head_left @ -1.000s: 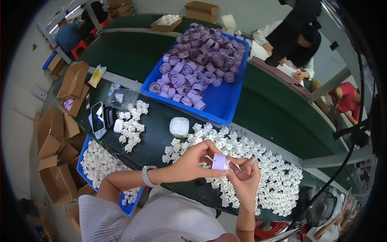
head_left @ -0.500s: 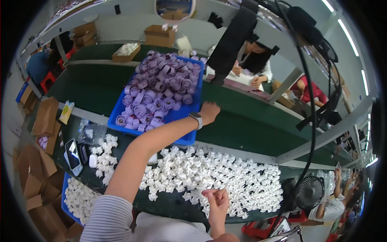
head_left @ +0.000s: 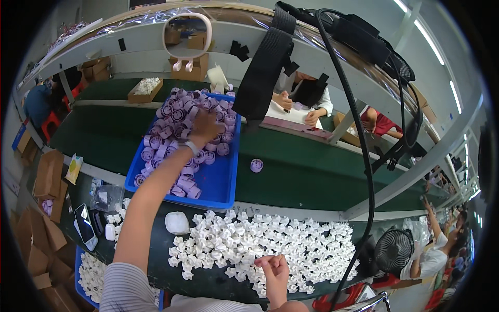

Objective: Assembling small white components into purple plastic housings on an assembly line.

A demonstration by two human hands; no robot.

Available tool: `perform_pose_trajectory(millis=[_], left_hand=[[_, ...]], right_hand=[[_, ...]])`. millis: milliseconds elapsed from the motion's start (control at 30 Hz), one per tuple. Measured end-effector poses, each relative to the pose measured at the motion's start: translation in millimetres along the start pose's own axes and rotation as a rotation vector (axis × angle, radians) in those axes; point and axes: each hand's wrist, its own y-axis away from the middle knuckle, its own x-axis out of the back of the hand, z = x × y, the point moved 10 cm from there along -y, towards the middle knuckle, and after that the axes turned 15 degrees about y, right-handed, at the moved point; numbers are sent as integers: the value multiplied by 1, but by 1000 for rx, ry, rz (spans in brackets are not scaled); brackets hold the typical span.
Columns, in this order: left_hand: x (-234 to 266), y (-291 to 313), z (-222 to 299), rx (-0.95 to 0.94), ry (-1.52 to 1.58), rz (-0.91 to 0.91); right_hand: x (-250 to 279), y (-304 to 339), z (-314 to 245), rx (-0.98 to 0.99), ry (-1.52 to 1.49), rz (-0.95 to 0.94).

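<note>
My left hand (head_left: 205,127) reaches over the heap of purple ring-shaped parts (head_left: 179,112) in a blue tray (head_left: 218,179). Motion smears its fingers, so whether they grip a part does not show. A lone purple ring-shaped part (head_left: 256,165) sits on the green belt (head_left: 296,179), right of the tray. Close to me, my right hand (head_left: 275,270) is above the near edge of many small white crinkled pieces (head_left: 234,236). Its thumb and fingers are pinched together; anything between them is too small or hidden to name.
A round white object (head_left: 177,223) lies left of the white pieces. Further left are a phone (head_left: 84,223) and a clear plastic bag (head_left: 107,197). A black fan (head_left: 394,249) stands at right. A black cable (head_left: 358,156) hangs across the view. Across the belt, a person's hands (head_left: 312,117) are at work.
My left hand has swung from the belt back over the heap in the tray. A purple part now shows alone on the belt. My right hand stays pinched over the white pieces.
</note>
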Motion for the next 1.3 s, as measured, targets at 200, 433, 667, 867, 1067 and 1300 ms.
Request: perform_pose_trajectory(millis=[200,433,667,867,1067,1300], left_hand=[[49,45,-128,586,-121,56],[43,57,-100,443,-68,-205],[29,75,-65,308,-50,-265],[21,98,-48,207,35,-403],[9,127,0,61,82,-616],[-3,144,29,-141,-92,-582]], right_hand=[[22,1,15,-12,-15,73],[12,2,17,-15,6,43],[-12,6,19,-35,5,-4],[-21,9,18,-10,25,-39],[-24,14,16,-14,15,-32],[-33,21,18,-57,7,-45]])
